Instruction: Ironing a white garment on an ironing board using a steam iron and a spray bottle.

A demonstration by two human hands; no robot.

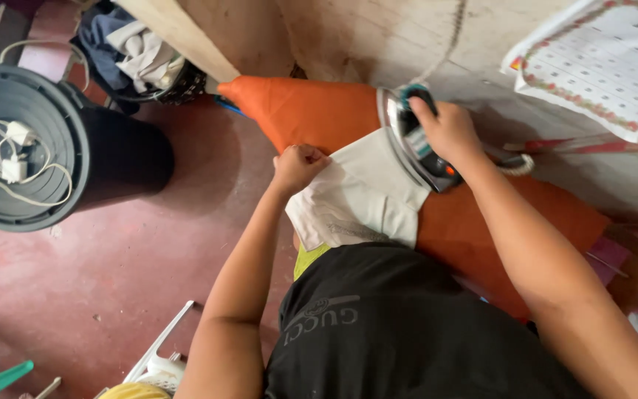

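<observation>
Your right hand (448, 129) was clamped on iron (415, 140) handle, soleplate at white cloth (359, 196) edge on orange board (311, 111). Left hand (297, 166) was fisted, pinning cloth corner. Risk, judged: knuckles near hot plate, burn; lingering iron, scorch.
</observation>
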